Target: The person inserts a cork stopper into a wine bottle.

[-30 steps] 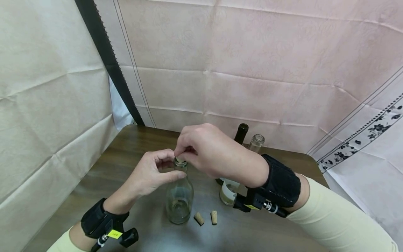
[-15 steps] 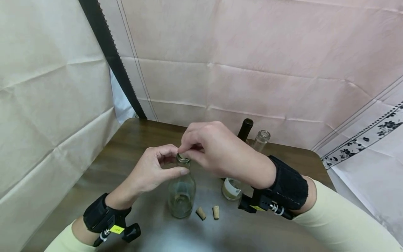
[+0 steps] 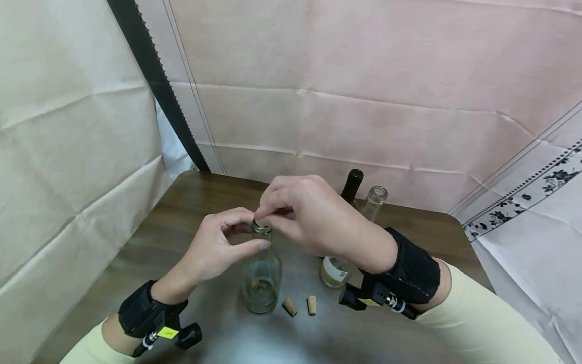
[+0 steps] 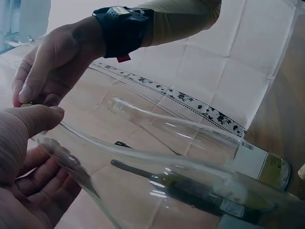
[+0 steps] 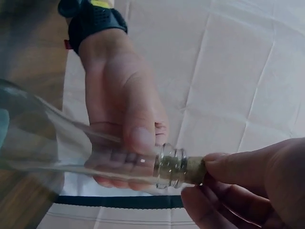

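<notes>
A clear glass bottle (image 3: 261,283) stands upright on the table before me. My left hand (image 3: 223,242) holds its neck, the thumb on the near side and the fingers curled behind. With thumb and fingertips, my right hand (image 3: 300,212) pinches a cork (image 5: 194,170) at the bottle's mouth. In the right wrist view part of that cork shows through the glass inside the neck, while the rest sticks out beyond the rim. The fingertips of the right hand cover the cork's outer end.
Two loose corks, one tilted (image 3: 289,307) and one straighter (image 3: 311,305), lie right of the bottle. Behind my right forearm stand a dark bottle (image 3: 352,186) and a clear bottle with a pale label (image 3: 335,270). Cloth sheets (image 3: 364,91) hang round the wooden table (image 3: 200,197).
The head view has shifted slightly since a second ago. Both hands stay at the bottle's mouth, the right hand's pinching fingers turning only a little; the two loose corks have not moved.
</notes>
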The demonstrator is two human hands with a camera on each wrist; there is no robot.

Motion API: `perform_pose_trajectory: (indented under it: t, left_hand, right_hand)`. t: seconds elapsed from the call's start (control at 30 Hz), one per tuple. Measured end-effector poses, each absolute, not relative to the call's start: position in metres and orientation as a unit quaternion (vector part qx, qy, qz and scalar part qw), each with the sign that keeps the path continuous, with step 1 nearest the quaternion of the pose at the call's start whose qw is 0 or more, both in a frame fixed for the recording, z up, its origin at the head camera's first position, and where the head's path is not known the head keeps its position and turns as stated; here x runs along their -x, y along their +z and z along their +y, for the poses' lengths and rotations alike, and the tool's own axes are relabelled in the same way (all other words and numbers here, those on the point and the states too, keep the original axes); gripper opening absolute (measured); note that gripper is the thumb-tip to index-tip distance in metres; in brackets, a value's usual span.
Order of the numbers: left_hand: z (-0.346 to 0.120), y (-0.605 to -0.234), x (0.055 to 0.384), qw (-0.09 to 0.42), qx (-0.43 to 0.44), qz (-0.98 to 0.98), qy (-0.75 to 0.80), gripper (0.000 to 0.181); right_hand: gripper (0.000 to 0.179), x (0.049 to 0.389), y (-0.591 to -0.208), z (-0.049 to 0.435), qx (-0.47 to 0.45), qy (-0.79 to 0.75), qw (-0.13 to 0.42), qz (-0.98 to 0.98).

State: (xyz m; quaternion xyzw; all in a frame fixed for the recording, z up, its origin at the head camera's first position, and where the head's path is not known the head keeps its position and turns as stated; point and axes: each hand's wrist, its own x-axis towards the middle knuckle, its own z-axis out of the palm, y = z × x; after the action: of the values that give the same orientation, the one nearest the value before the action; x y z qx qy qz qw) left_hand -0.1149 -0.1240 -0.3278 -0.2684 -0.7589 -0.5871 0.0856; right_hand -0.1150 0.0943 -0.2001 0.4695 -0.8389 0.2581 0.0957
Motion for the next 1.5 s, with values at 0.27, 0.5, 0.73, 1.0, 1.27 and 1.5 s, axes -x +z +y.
perform_pose_trajectory:
  t: [0.27, 0.5, 0.73, 1.0, 1.27, 1.5]
  left_hand:
    - [-0.117, -0.328, 0.125, 0.138, 0.263, -0.776, -0.557, 0.025]
    - [-0.119, -0.327, 0.146, 0.156, 0.210, -0.805, -0.532, 0.024]
    - [-0.120, -0.327, 0.172, 0.169, 0.196, -0.810, -0.527, 0.028]
    - [-0.119, -0.329, 0.194, 0.177, 0.186, -0.798, -0.545, 0.030]
    - [-0.117, -0.328, 0.198, 0.178, 0.176, -0.793, -0.555, 0.030]
    - [-0.119, -0.329, 0.199, 0.160, 0.176, -0.793, -0.560, 0.031]
  right_hand:
    - [0.008, 0.106, -0.236, 0.125, -0.440, 0.352, 0.182, -0.806]
    - [0.015, 0.097, -0.281, 0.162, -0.407, 0.374, 0.202, -0.808]
    - [0.021, 0.087, -0.324, 0.190, -0.359, 0.386, 0.196, -0.827]
    - [0.021, 0.079, -0.355, 0.205, -0.359, 0.392, 0.210, -0.820]
    - [0.020, 0.072, -0.374, 0.219, -0.325, 0.404, 0.193, -0.833]
    - [0.022, 0.070, -0.388, 0.228, -0.290, 0.414, 0.182, -0.844]
